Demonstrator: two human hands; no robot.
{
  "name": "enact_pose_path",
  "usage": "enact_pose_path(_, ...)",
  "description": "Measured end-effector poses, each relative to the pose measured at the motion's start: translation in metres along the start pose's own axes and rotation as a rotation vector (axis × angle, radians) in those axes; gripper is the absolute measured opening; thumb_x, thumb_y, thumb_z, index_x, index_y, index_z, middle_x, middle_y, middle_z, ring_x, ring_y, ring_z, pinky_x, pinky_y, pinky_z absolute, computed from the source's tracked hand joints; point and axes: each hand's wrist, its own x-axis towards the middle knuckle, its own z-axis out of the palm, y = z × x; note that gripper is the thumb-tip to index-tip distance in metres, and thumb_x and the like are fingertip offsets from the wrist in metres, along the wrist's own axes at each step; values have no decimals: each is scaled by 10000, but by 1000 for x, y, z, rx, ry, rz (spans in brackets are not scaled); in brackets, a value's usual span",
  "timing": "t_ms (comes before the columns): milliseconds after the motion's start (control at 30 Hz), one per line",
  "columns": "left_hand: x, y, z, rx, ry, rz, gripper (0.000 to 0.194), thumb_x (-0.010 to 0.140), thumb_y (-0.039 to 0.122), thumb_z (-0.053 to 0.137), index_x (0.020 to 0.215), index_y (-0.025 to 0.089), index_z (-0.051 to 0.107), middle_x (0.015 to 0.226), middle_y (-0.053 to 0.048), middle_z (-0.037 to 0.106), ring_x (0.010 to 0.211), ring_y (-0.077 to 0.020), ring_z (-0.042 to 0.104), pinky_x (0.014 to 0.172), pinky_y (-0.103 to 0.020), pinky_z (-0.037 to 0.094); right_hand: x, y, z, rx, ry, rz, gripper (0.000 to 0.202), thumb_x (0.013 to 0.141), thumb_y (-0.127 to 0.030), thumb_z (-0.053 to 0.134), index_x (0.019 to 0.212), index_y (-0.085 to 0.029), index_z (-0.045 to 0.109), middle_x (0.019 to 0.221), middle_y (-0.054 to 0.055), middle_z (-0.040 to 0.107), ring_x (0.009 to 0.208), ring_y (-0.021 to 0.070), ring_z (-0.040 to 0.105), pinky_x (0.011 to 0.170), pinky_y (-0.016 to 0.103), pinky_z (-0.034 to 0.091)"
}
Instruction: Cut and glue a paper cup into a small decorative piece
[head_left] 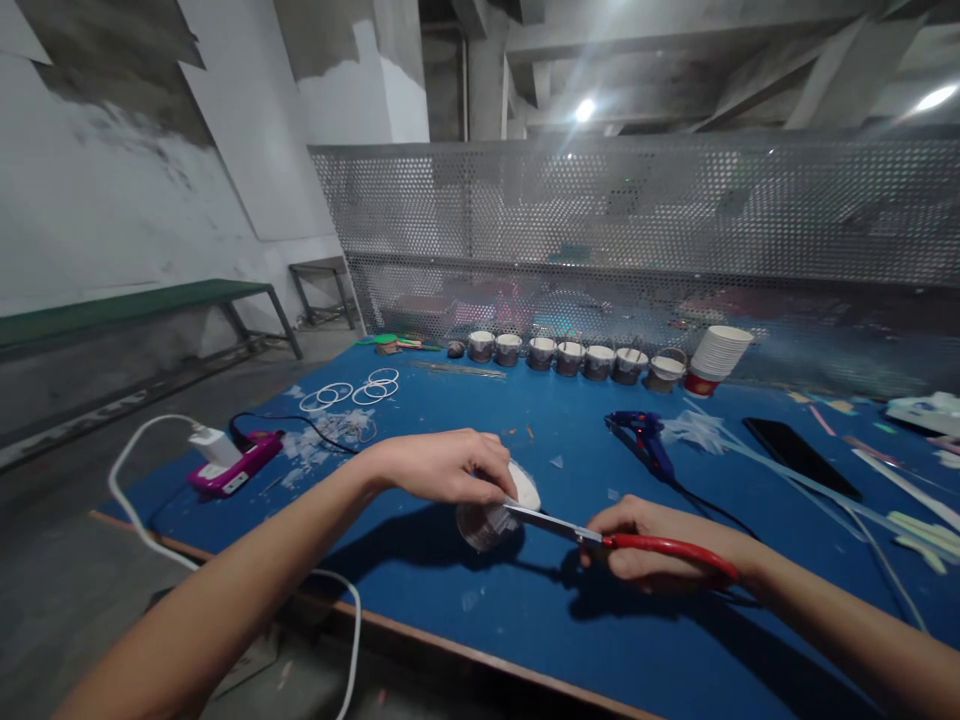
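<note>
My left hand (454, 466) is closed on a small tilted cup (484, 528), gripping it from above near the middle of the blue table (420, 590). The cup shows a white part and a greyish side; my fingers hide some of it. In my right hand (652, 525) are red-handled scissors (555, 523), their blades pointing left. The blade tips reach the cup right by my left fingertips. Whether the blades are parted or touch the cup's surface, I cannot tell.
Behind stand several small grey-sided cups (570, 358) and a stack of paper cups (718, 358). A blue glue gun (646, 438), a black phone (802, 457) and clear strips lie right. White rings (375, 387), scraps and a purple power strip (238, 465) lie left.
</note>
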Motion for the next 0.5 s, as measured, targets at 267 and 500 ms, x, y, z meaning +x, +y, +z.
enact_pose_path(267, 3, 0, 1, 13, -5, 10, 186, 887, 188, 535, 929, 175, 715, 887, -64, 709, 868, -157, 597, 832, -254, 436, -2, 0, 2, 58, 16, 30, 655, 686, -724, 589, 903, -107, 632, 541, -48, 450, 449, 71, 409, 393, 166, 314)
enact_pose_path(500, 4, 3, 1, 57, -26, -14, 201, 888, 170, 524, 940, 141, 716, 904, -82, 712, 881, -164, 592, 836, -257, 437, -3, 2, 1, 46, -8, 47, 616, 734, -694, 573, 928, -110, 610, 560, -42, 454, 442, 64, 394, 368, 153, 308)
